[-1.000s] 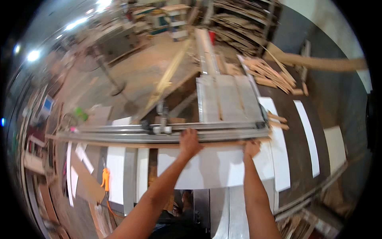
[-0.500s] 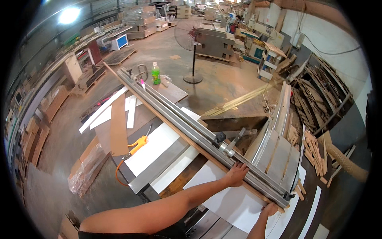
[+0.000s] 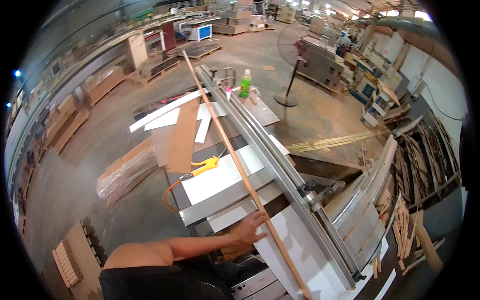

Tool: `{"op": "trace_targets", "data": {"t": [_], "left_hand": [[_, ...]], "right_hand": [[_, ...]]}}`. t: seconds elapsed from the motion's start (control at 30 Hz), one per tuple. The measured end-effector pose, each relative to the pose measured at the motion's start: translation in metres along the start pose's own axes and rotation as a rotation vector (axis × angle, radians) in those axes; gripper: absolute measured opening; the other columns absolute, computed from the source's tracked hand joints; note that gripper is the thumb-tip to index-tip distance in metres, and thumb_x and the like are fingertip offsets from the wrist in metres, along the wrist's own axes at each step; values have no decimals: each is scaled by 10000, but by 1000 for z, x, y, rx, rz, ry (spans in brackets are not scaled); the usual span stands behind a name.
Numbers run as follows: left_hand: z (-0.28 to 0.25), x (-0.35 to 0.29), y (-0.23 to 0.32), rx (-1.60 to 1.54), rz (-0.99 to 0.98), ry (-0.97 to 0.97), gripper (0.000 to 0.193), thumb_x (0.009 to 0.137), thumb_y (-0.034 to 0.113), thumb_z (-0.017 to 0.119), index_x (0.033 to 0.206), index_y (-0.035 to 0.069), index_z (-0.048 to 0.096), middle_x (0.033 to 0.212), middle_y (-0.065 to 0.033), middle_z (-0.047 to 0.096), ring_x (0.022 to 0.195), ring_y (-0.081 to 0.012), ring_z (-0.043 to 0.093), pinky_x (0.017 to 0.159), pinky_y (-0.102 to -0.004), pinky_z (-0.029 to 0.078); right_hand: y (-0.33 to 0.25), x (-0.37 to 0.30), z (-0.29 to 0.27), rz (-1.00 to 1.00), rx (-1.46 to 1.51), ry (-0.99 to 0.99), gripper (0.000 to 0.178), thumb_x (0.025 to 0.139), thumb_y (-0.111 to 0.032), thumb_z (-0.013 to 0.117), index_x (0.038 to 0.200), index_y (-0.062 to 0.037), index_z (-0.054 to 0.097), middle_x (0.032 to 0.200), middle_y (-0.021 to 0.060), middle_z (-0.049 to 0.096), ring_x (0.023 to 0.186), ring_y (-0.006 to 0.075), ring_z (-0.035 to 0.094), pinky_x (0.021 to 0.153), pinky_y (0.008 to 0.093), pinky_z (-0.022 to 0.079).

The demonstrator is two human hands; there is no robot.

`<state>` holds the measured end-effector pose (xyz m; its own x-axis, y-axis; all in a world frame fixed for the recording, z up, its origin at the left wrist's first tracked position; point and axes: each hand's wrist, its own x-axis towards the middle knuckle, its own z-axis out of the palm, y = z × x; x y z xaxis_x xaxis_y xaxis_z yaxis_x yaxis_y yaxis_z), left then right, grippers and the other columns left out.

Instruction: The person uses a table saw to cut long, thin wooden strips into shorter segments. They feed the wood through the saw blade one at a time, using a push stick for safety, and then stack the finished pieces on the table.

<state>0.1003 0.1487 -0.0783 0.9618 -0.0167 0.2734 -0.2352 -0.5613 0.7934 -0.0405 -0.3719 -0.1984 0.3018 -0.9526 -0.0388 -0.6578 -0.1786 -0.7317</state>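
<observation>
A long thin wooden strip (image 3: pixel 231 150) runs slantwise from the far left down to the lower edge. My left hand (image 3: pixel 248 228) is closed on it in its nearer half, thumb on the near side. My right hand is out of view. To the right of the strip lies a long metal fence (image 3: pixel 272 156), with a gap between them that widens toward the near end. Under the strip are white panels (image 3: pixel 295 240) on the saw table. A yellow air blow gun (image 3: pixel 205 166) with an orange hose lies left of the strip on a white board.
Brown and white offcuts (image 3: pixel 182 137) lie at the table's far left. A green bottle (image 3: pixel 245 84) stands beyond the fence. A pedestal fan (image 3: pixel 292 82) stands on the floor farther back. Scrap wood (image 3: pixel 401 227) is piled at the right, a plastic-wrapped bundle (image 3: pixel 125 175) at the left.
The strip has come away from the fence toward the left, with my left hand still on it. My right hand has left the view. The whole scene has shifted right in the picture.
</observation>
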Motion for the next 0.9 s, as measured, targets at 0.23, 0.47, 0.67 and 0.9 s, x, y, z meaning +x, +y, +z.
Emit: {"op": "trace_targets", "data": {"t": [0.23, 0.47, 0.67, 0.9], "left_hand": [[-91, -36, -36, 168, -243, 195, 492, 843, 239, 741, 1264, 43, 575, 1271, -176, 570, 1219, -371, 545, 1063, -449, 441], [-103, -42, -24, 67, -339, 174, 493, 883, 267, 725, 1269, 18, 548, 1243, -174, 568, 1159, -353, 587, 1006, -425, 488], [-113, -58, -32, 19, -452, 177, 592, 872, 319, 758, 1311, -7, 532, 1262, -187, 585, 1096, -326, 629, 970, -411, 516], [-85, -37, -85, -322, -715, 249, 575, 920, 429, 736, 1261, 5, 549, 1150, -141, 645, 1017, -246, 653, 878, -385, 548]], "right_hand": [[34, -10, -23, 15, -318, 36, 429, 926, -296, 614, 1139, 75, 653, 1041, 228, 698, 816, 337, 679, 674, 490, 528], [62, 24, -30, 2, -590, 31, 466, 947, -306, 594, 1209, 79, 618, 1099, 248, 681, 888, 374, 662, 774, 519, 513], [91, 57, -34, -53, -810, 43, 500, 965, -315, 576, 1268, 83, 587, 1148, 265, 666, 950, 406, 648, 860, 543, 501], [62, -19, -103, 154, -179, 218, 543, 977, -250, 593, 1408, 39, 434, 1140, 264, 640, 896, 374, 644, 764, 498, 522]]}}
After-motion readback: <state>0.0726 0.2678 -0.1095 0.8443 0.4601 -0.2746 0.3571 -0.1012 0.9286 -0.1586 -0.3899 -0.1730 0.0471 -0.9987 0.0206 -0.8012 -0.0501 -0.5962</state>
